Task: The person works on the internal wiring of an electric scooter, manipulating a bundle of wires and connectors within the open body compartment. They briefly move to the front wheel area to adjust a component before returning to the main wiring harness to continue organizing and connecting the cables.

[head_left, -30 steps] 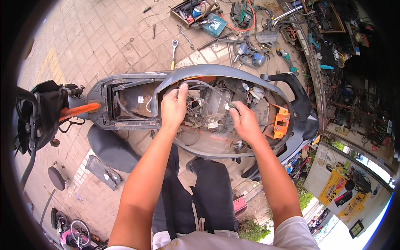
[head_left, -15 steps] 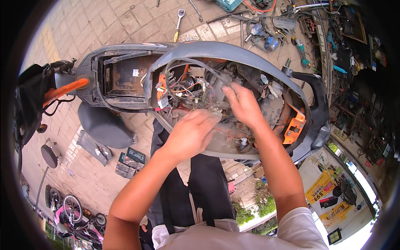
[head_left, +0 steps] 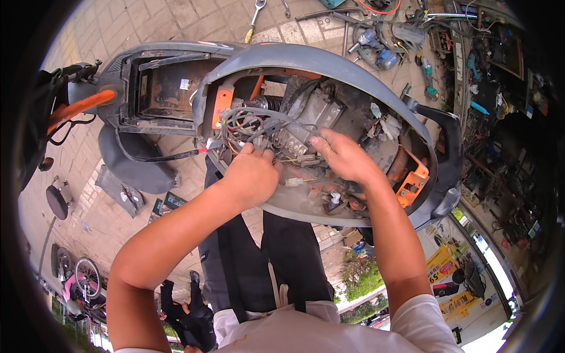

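A grey scooter body (head_left: pixel 282 56) lies across the view, its tail compartment open over a tangle of wiring. My left hand (head_left: pixel 253 173) curls closed on the wire bundle (head_left: pixel 238 126) at the compartment's left, near an orange bracket (head_left: pixel 223 105). Toward the middle, my right hand (head_left: pixel 346 156) pinches a dark cable (head_left: pixel 294 120) that arches over from that bundle. Between the hands lie pale connectors (head_left: pixel 293 182). A finned metal box (head_left: pixel 323 112) shows just beyond the right hand. My fingers partly hide what they grip.
Power tools (head_left: pixel 376 53) and a ratchet wrench (head_left: pixel 255 19) lie on the paving beyond the scooter. A dark seat (head_left: pixel 132 162) rests at the left. An orange latch bracket (head_left: pixel 414 181) sits at the compartment's right end. A person in dark clothes (head_left: pixel 191 317) appears at lower left.
The wire bundle has shifted left and toward me, uncovering the finned metal box. My left hand has moved left and closed on the wires. The right hand stays nearly in place, still pinching the cable.
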